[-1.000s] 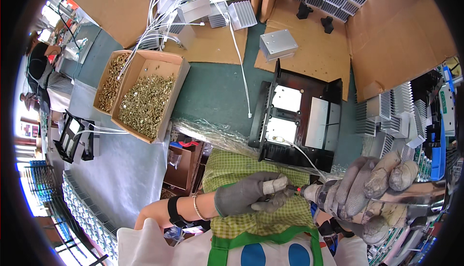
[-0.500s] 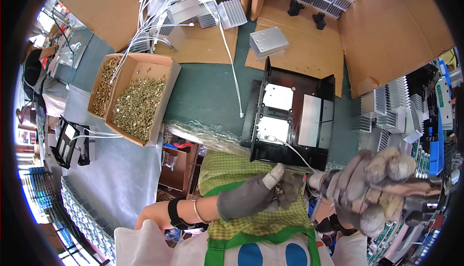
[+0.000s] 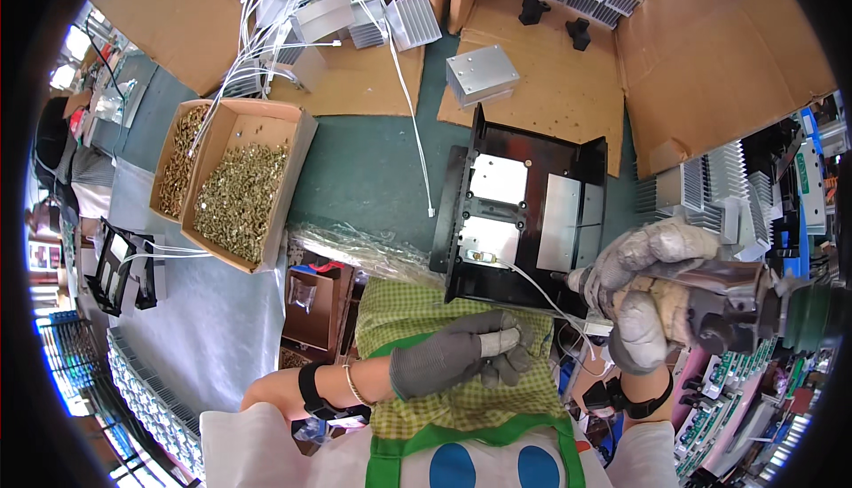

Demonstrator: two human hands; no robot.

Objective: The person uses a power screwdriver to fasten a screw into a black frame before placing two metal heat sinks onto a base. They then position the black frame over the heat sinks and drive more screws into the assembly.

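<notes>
My right hand [image 3: 648, 284], in a worn grey glove, is wrapped round a power screwdriver [image 3: 741, 297]. The tool lies nearly level, its tip toward the right wall of a black metal housing [image 3: 533, 222]; whether it touches cannot be told. Silver plates [image 3: 561, 222] are fixed inside the housing, and a white cable [image 3: 532, 286] runs from the near-left one over its front edge. In front of my lap, my gloved left hand [image 3: 461, 350] is closed with the fingers curled in. Small brass-coloured screws showed among those fingers half a second ago; now the fingers cover them.
Left of the housing stand two cardboard trays of brass-coloured screws [image 3: 238, 204]. A silver heatsink block [image 3: 482, 74] lies on cardboard behind it. Heatsinks with white wires [image 3: 413, 22] are heaped at the back, and more heatsinks [image 3: 710, 191] stand at right. Crumpled clear plastic [image 3: 373, 257] lines the table edge.
My right hand and the screwdriver have moved up and away from me, closer to the housing. My left hand has drawn back left, its fingers curling in. The whole view has shifted slightly.
</notes>
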